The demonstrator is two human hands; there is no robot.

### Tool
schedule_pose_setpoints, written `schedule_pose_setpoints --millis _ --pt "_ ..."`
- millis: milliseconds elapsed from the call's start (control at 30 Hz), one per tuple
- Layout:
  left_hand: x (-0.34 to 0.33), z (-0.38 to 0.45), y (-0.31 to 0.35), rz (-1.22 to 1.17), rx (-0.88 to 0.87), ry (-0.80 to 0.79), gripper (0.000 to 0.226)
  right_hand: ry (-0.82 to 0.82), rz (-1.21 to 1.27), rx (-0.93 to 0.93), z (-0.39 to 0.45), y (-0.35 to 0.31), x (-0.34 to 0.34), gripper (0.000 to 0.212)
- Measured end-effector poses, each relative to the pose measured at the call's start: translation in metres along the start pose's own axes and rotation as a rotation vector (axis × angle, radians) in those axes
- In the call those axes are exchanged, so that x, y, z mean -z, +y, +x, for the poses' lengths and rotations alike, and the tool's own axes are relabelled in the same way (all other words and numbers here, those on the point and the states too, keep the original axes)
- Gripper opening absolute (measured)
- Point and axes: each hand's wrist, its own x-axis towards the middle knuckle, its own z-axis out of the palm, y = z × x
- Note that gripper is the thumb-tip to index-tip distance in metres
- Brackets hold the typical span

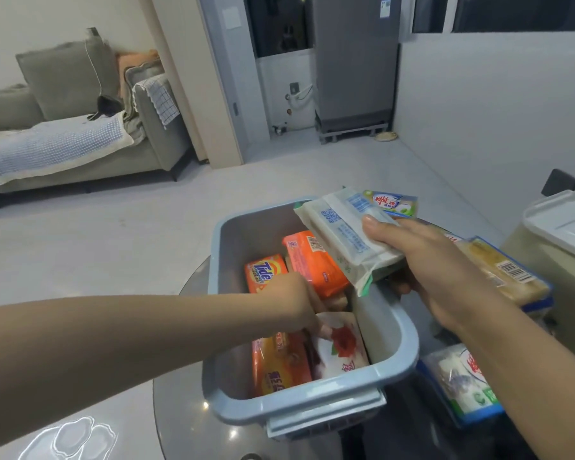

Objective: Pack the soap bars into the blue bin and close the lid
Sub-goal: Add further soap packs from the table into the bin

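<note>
While the blue bin (312, 403) stands open on the round glass desk (180, 410), the left hand (296, 303) reaches down inside it among the packed soap bars, its fingers partly hidden between them, so whether its grip is closed on anything cannot be told. Inside the bin lie an orange Tide bar (264, 273) at the far left, a larger orange bar (312, 263) just right of it, a white bar with a red flower (341, 343) nearer the front wall, and an orange-yellow bar (279, 363) beside that one. The right hand (425, 270) hovers over the bin's right rim, its grip clamped on a white soap pack (342, 240) with blue print, thumb on top and fingers beneath. Outside the bin, to its right, a yellow soap pack (505, 270) in blue-edged wrap lies on the desk, and another wrapped pack (458, 383) lies by the bin's near right corner. No lid is on the bin.
</note>
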Motion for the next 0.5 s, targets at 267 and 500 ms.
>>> schedule_pose_setpoints --millis 267,500 --pt "-0.004 0.005 -0.005 0.282 -0.149 0.050 0.031 -0.033 -0.079 0.006 0.000 -0.002 0.005 0.032" --pt "-0.005 0.006 -0.009 0.349 -0.244 0.067 0.025 0.046 -0.106 0.101 -0.012 -0.004 -0.007 0.026"
